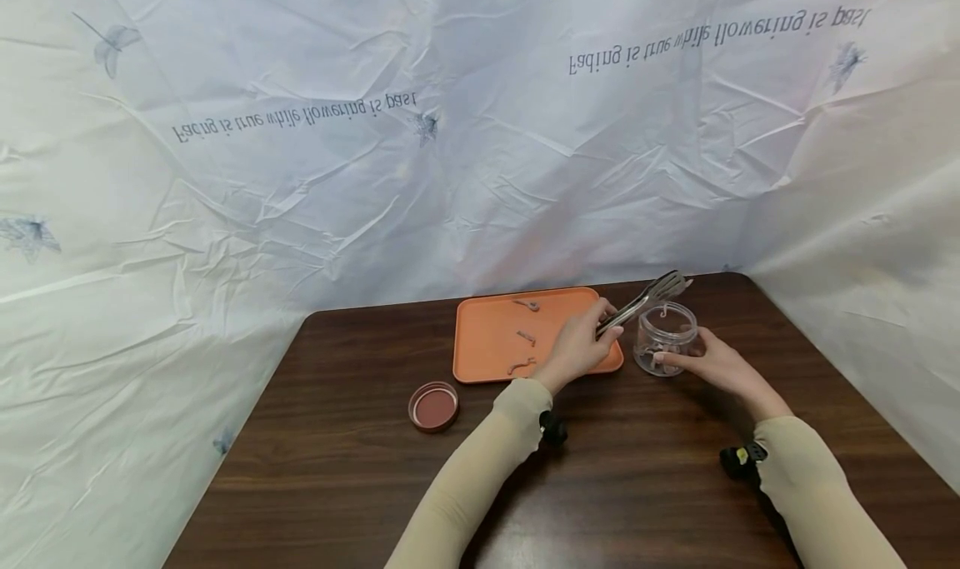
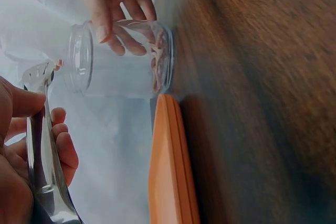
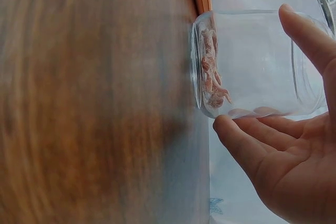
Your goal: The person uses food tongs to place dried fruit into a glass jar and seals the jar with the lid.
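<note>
My left hand [image 1: 579, 346] grips metal tongs [image 1: 643, 298], which reach to the right over a clear jar [image 1: 667, 334]. A small pinkish piece [image 2: 59, 64] is at the tongs' tips, just outside the jar's mouth in the left wrist view. The jar stands upright and uncovered on the table. My right hand [image 1: 723, 371] holds it from the right side, with the thumb on one side of the wall and the fingers on the other. Several thin, curled, brownish-pink pieces [image 3: 210, 72] lie on the jar's bottom; their kind cannot be told.
An orange tray [image 1: 480, 344] lies left of the jar, carrying small brownish pieces [image 1: 526, 336] spread apart. A reddish-brown round lid [image 1: 435, 409] rests on the dark wooden table [image 1: 330, 469] in front of the tray. A white printed sheet [image 1: 450, 177] hangs behind the table.
</note>
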